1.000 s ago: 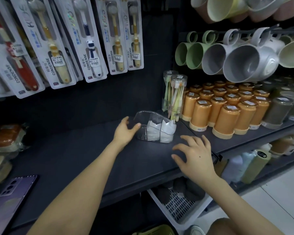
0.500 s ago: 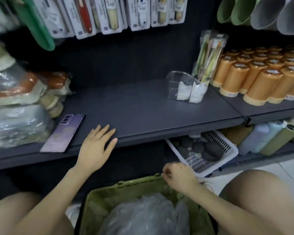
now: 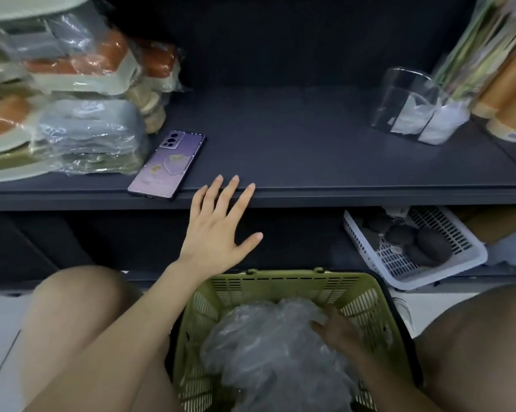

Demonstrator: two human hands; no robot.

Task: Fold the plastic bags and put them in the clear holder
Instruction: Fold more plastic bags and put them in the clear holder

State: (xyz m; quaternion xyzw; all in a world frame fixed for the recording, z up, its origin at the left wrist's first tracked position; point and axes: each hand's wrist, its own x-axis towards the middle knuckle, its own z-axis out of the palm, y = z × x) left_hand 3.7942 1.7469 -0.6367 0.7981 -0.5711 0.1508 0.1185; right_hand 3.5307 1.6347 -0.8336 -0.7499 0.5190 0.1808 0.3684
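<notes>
- A purple phone (image 3: 167,165) lies on the dark shelf (image 3: 310,150), near its front edge.
- The left grip (image 3: 218,233) is released, with straight, spread fingers touching the shelf's front edge.
- Crumpled plastic bags (image 3: 265,352) fill a green basket (image 3: 280,282) between the person's knees.
- The right grip (image 3: 337,331) lies on those bags; whether it grasps them cannot be told.
- The clear holder (image 3: 399,93) stands on the shelf at right, with folded white bags (image 3: 438,123) inside.
</notes>
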